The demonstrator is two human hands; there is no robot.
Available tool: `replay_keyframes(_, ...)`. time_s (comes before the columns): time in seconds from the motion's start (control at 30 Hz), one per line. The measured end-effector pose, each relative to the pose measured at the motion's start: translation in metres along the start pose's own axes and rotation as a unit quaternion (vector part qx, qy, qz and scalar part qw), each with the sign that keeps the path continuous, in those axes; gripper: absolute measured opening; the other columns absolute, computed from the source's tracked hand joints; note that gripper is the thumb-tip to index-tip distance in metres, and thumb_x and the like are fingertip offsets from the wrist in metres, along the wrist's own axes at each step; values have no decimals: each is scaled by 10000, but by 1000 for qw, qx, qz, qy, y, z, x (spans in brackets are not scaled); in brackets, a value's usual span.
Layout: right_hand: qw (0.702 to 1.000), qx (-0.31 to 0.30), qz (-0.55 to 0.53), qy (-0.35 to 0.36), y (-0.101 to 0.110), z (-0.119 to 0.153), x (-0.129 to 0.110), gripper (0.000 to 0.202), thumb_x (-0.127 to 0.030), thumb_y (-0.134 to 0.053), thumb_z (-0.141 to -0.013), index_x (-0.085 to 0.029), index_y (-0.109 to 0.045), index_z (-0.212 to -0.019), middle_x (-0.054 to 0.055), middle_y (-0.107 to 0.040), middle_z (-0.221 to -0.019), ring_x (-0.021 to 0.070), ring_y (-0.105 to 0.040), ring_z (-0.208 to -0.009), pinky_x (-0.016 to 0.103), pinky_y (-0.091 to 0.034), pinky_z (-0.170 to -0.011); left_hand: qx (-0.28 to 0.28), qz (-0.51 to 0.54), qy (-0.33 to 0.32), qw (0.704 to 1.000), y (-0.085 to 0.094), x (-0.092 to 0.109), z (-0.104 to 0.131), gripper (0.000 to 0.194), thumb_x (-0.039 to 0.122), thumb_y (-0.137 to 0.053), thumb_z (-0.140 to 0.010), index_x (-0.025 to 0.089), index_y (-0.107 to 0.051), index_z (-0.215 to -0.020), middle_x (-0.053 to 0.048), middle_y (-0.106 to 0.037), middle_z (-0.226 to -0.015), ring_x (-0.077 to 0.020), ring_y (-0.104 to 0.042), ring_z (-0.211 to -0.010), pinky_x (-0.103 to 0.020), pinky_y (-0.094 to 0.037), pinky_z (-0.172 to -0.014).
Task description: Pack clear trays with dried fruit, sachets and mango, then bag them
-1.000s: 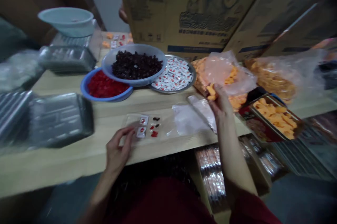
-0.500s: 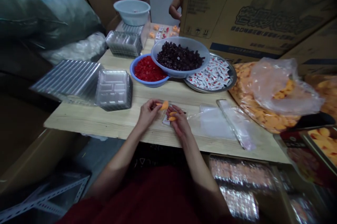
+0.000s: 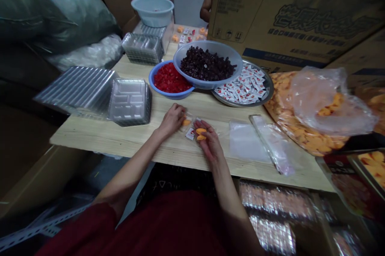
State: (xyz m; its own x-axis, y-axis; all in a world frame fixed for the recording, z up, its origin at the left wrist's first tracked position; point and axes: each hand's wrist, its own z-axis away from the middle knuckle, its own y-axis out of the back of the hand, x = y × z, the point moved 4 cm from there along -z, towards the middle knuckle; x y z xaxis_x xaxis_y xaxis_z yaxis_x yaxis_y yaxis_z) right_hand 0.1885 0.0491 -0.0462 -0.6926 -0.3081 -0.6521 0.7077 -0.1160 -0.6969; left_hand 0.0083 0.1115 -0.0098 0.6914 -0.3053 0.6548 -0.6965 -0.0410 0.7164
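Observation:
A small clear plastic tray [image 3: 197, 120] lies on the table in front of me, partly covered by both hands. My left hand [image 3: 173, 121] is at its left side, fingers curled together; whether they grip anything is hidden. Just beside those fingertips an orange piece [image 3: 186, 122] rests in the tray. My right hand [image 3: 212, 141], palm turned inward at the tray's right side, holds a couple of orange slice-like pieces [image 3: 201, 131] in its bent fingers. Between the hands sits a white printed sachet [image 3: 190, 133].
Behind the tray stand a blue bowl of red pieces [image 3: 152, 83], a bowl of dark pieces [image 3: 180, 72] and a metal pan of sachets [image 3: 267, 97]. Stacked clear trays [image 3: 129, 101] are left; plastic bags [image 3: 248, 139] and bagged orange pieces [image 3: 300, 127] right. Another person's arm [image 3: 206, 7] shows behind a carton [image 3: 255, 15].
My left hand has moved slightly up and left, and the orange piece it pinched is now down in the tray. My right hand has shifted slightly right, still holding orange pieces.

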Motion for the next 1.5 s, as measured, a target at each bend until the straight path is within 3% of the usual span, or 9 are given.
replay_keyframes(0.07, 1000, -3, -10, -2, -3, -1, 1, 417, -114, -680, -662, -254, -721, -1053, 26, -761, -1188, 212, -655, -1226, 400, -480, -1118, 26, 55, 17, 998, 2, 12, 17, 197, 290, -602, -917, 180, -673, -1064, -97, -630, -1090, -223, -609, -943, -361, -492, -866)
replay_keyframes(0.23, 999, -35, -25, 10, -18, -4, 4, 495, -107, -609, -646, -262, -699, -1108, 22, -727, -1264, 217, -630, -1252, 437, -438, -1165, -77, 251, 57, 963, -15, 39, 47, 289, 419, -655, -923, 201, -663, -1112, -51, -701, -1024, -170, -621, -811, -287, -483, -726)
replay_keyframes(0.43, 998, -47, -37, 13, -31, -16, 8, 586, -85, -549, -590, -273, -666, -1132, 17, -729, -1236, 219, -633, -1231, 482, -434, -1166, -27, 288, 106, 951, -23, 22, 46, 388, 449, -754, -836, 182, -654, -1100, -76, -696, -1061, -187, -632, -878, -304, -492, -776)
replay_keyframes(0.67, 993, -7, -5, 115, -43, -27, 11, 518, -157, -557, -713, -274, -631, -1212, 36, -647, -1400, 190, -583, -1299, 413, -433, -1148, -13, 403, 155, 902, -42, 20, 44, 370, 463, -752, -829, 161, -614, -991, -40, -660, -930, -150, -602, -817, -272, -474, -744)
replay_keyframes(0.93, 972, -48, 154, 174, -39, -36, 12, 370, -275, -662, -853, -261, -677, -1222, 24, -674, -1349, 189, -596, -1273, 374, -399, -1174, 34, 457, 183, 870, -13, 14, 24, 396, 404, -778, -754, 179, -573, -1007, -26, -666, -932, -141, -622, -794, -249, -495, -700)
replay_keyframes(1.03, 931, -47, 276, 234, -28, -37, 3, 412, -221, -601, -876, -254, -654, -1283, 44, -642, -1393, 186, -557, -1327, 381, -361, -1200, 37, 394, 175, 901, 3, -1, 21, 318, 346, -719, -760, 173, -590, -994, -13, -661, -873, -132, -603, -739, -236, -468, -655)
replay_keyframes(1.2, 812, -23, 507, 289, -9, -43, -11, 390, -166, -516, -871, -209, -685, -1220, 105, -657, -1330, 218, -552, -1307, 454, -336, -1200, -57, 137, 136, 980, 8, -20, 31, 170, 224, -594, -811, 179, -633, -970, -12, -680, -839, -152, -592, -724, -259, -458, -664)
replay_keyframes(1.3, 750, -40, 616, 238, -8, -49, -2, 348, -194, -500, -914, -203, -691, -1205, 119, -655, -1344, 263, -534, -1336, 586, -237, -1215, -74, 1, 148, 986, 1, -14, 39, 209, 180, -532, -882, 198, -615, -1073, -41, -703, -912, -194, -640, -801, -298, -480, -713)
replay_keyframes(1.5, 670, -84, 702, 226, -16, -49, 16, 415, -151, -480, -935, -253, -661, -1295, 86, -566, -1486, 297, -359, -1498, 675, -41, -1225, 10, -210, 88, 974, -2, 10, 46, 275, 134, -466, -932, 183, -596, -1169, -137, -612, -1171, -277, -584, -1094, -370, -508, -844)
